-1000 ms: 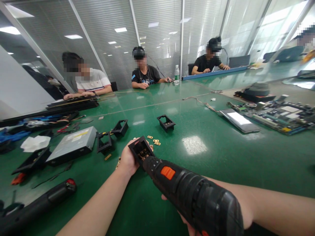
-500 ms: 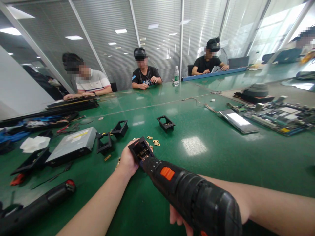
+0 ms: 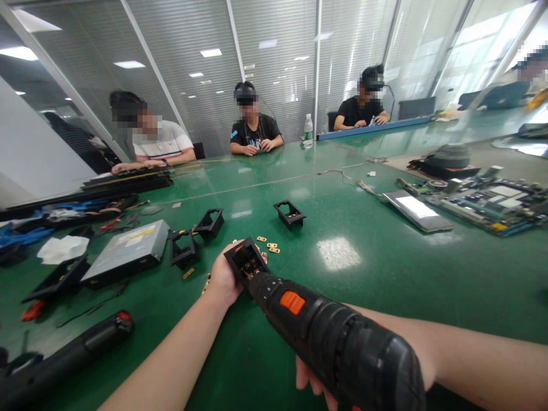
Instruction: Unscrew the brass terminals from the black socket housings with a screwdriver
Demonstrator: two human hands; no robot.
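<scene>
My left hand [image 3: 225, 278] is closed around a black plastic socket housing [image 3: 242, 255], tilted so its open side faces me, with brass-coloured pieces inside. A black cordless screwdriver [image 3: 325, 328] with an orange switch points into that housing, its tip hidden inside. My right hand [image 3: 314, 381] is wrapped around the screwdriver from below, mostly hidden behind its body. Small brass plates [image 3: 273, 248] lie on the table just beyond the housing, and more are by my left wrist. Similar black housings [image 3: 184, 249] rest to the left, and another housing [image 3: 290, 215] sits farther back.
On the left are a silver disc drive [image 3: 128, 251], a white tissue [image 3: 63, 249] and a second black tool [image 3: 64, 362]. A phone-like slab [image 3: 415, 211] and circuit boards [image 3: 499, 200] lie at right. Several people sit across the green table [image 3: 377, 274], near a water bottle [image 3: 308, 132].
The view has shifted very slightly. My hands, the housing and the screwdriver keep nearly the same positions. Across the table, the hands of two people have moved a little.
</scene>
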